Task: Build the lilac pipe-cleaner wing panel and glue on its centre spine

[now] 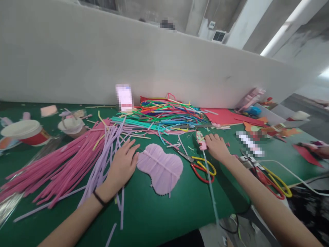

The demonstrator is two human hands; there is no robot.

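Note:
My left hand [122, 165] lies over lilac pipe cleaners [106, 161] with its fingers spread. Its fingertips are beside the left edge of a flat, two-lobed lilac piece [161, 168] made of pipe cleaners laid side by side, with one strip running across them. My right hand [216, 145] is closed on a pink patterned hot glue gun [201, 141]; the handle is hidden by the fingers. A long clear glue stick [211, 185] runs from its back toward me. Scissors [203, 168] with red and yellow handles lie between the lilac piece and the glue gun.
Deep pink pipe cleaners [69, 161] spread at left, near two lidded cups [25, 132]. A multicoloured pile [167, 115] lies at the back by the partition [154, 65]. At right are red sheets [223, 116], more scissors [276, 181], a white cable [290, 170] and another person's hand [321, 151].

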